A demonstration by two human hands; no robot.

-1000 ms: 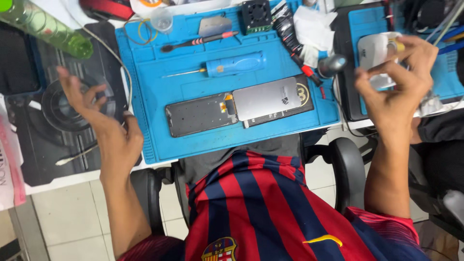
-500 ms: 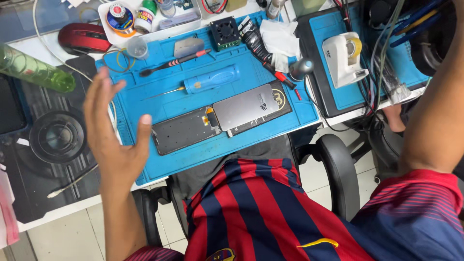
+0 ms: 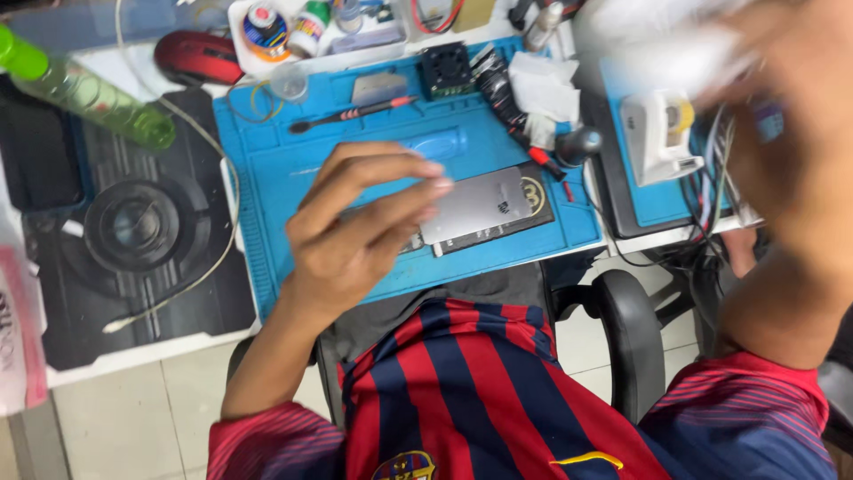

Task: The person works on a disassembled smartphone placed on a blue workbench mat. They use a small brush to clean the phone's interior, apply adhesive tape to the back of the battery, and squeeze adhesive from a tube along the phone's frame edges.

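Phone (image 3: pixel 484 206) lies on blue mat (image 3: pixel 267 213), just beyond left hand (image 3: pixel 360 227), whose grip hovers loosely open.

Silver opened phone (image 3: pixel 484 206) flat (back up) on the blue mat (image 3: pixel 267 191).

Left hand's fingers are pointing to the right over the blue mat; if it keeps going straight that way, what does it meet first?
Probably the silver phone back panel lying just past the left hand fingertips, though the hand's height above the blue mat is unclear.
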